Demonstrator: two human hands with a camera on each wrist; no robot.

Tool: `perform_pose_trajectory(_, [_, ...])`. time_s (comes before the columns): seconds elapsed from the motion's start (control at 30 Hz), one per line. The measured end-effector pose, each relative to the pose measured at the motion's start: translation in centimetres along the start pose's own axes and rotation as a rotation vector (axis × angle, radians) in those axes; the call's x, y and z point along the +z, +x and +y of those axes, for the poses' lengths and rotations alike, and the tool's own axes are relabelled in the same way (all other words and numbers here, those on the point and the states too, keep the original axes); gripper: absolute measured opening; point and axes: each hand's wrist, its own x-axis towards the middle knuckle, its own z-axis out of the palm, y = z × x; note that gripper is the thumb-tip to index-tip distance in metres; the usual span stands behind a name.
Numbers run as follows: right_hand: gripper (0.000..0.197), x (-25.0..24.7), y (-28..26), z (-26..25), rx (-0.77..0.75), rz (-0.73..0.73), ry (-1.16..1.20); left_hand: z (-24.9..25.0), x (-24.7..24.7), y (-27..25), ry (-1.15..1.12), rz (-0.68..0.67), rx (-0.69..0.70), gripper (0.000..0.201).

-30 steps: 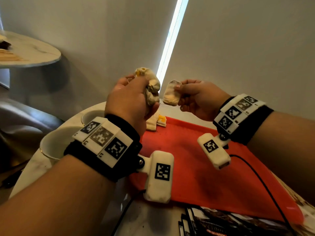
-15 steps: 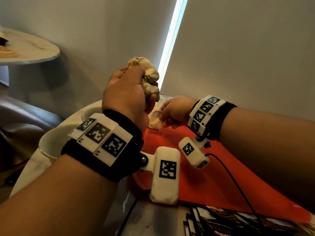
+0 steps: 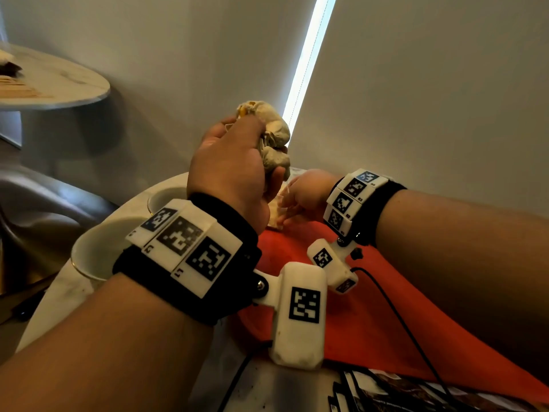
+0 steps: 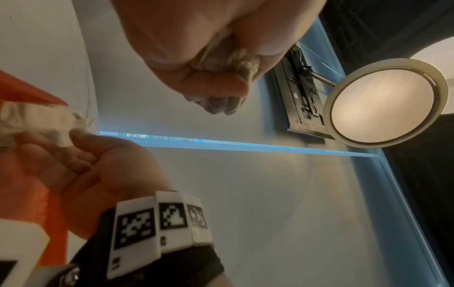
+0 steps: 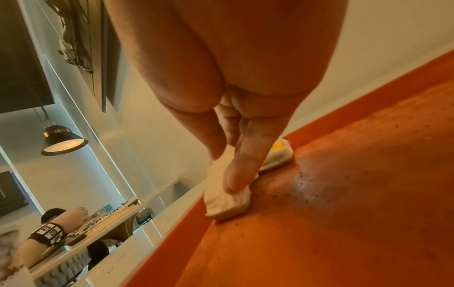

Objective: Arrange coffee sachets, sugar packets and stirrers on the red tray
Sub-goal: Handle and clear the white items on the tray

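At the centre of the head view, on the far corner of the red tray (image 3: 371,307), the right hand (image 3: 303,194) pinched one pale sachet (image 5: 227,198) against the tray floor, beside another sachet (image 5: 277,157). Above it, the left hand (image 3: 231,162) gripped a bunch of sachets (image 3: 273,138). Two white cups (image 3: 92,251) stood at the left.

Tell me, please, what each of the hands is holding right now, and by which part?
The left hand grips a bunch of sachets around their lower ends. The right hand pinches one sachet at its upper end, against the red tray.
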Motion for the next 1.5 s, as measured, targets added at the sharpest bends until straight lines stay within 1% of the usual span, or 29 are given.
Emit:
perform_pose_trajectory(0.03, [0.011, -0.1, 0.1, 0.1, -0.016, 0.03, 0.033, 0.0, 0.0, 0.0, 0.0, -0.011, -0.001, 0.047])
perform_pose_trajectory(0.1, [0.024, -0.6, -0.2, 0.2, -0.037, 0.09, 0.092, -0.1, -0.1, 0.1, 0.002, -0.004, -0.001, 0.045])
perform_pose_trajectory(0.17, [0.028, -1.0, -0.5, 0.3, -0.083, 0.148, 0.039, -0.2, -0.1, 0.2, 0.002, 0.0, -0.001, 0.044])
perform_pose_trajectory(0.23, [0.025, -1.2, -0.7, 0.7, -0.131, 0.171, -0.024, -0.1, -0.1, 0.1, 0.006, 0.008, -0.003, 0.043])
perform_pose_trajectory(0.27, [0.021, -1.1, -0.9, 0.8, -0.136, 0.146, -0.027, -0.1, -0.1, 0.0, 0.008, 0.012, -0.007, 0.042])
perform_pose_trajectory(0.37, [0.006, -0.5, -0.9, 1.3, -0.136, -0.011, 0.031, -0.1, -0.1, 0.0, 0.007, 0.017, -0.008, 0.04])
perform_pose_trajectory(0.43, [0.008, -0.2, -0.6, 1.4, -0.168, -0.09, 0.04, -0.1, -0.1, 0.0, 0.011, 0.025, -0.016, 0.038])
perform_pose_trajectory(0.5, [0.012, 0.0, -0.2, 1.4, -0.19, -0.139, 0.027, -0.1, 0.0, 0.0, 0.011, 0.034, -0.026, 0.038])
perform_pose_trajectory(0.67, [0.012, 0.0, 0.3, 1.4, -0.192, -0.157, 0.023, -0.2, 0.1, -0.2, 0.009, 0.033, -0.018, 0.036])
perform_pose_trajectory(0.87, [0.011, 0.0, 0.5, 1.5, -0.188, -0.154, 0.045, -0.2, 0.1, -0.3, 0.019, 0.027, -0.018, 0.039])
perform_pose_trajectory(1.07, [0.008, -0.2, 0.5, 1.6, -0.213, -0.149, 0.061, -0.2, 0.3, -0.7, 0.024, 0.015, -0.013, 0.034])
perform_pose_trajectory(1.1, [0.011, -0.4, 0.4, 1.5, -0.229, -0.129, 0.064, -0.2, 0.3, -0.7, 0.03, 0.009, -0.009, 0.034])
perform_pose_trajectory(1.17, [0.02, -1.0, -0.1, 1.4, -0.295, -0.034, 0.102, -0.2, 0.4, -0.8, 0.041, 0.0, -0.01, 0.034])
perform_pose_trajectory(1.23, [0.019, -1.7, -1.0, 1.0, -0.389, 0.075, 0.198, -0.3, 0.4, -0.9, 0.049, -0.007, -0.018, 0.032])
perform_pose_trajectory(1.27, [0.021, -2.1, -1.5, 0.8, -0.439, 0.098, 0.25, -0.3, 0.5, -0.9, 0.056, -0.013, -0.022, 0.031])
perform_pose_trajectory(1.37, [0.038, -3.5, -3.5, -0.1, -0.548, 0.052, 0.374, -0.5, 0.6, -0.8, 0.091, -0.035, -0.036, 0.033])
perform_pose_trajectory(1.43, [0.041, -4.1, -4.8, -0.6, -0.601, -0.016, 0.393, -0.6, 0.6, -0.8, 0.108, -0.046, -0.046, 0.036])
perform_pose_trajectory(1.5, [0.039, -4.2, -5.7, -0.8, -0.65, -0.089, 0.399, -0.7, 0.5, -0.9, 0.12, -0.066, -0.059, 0.038])
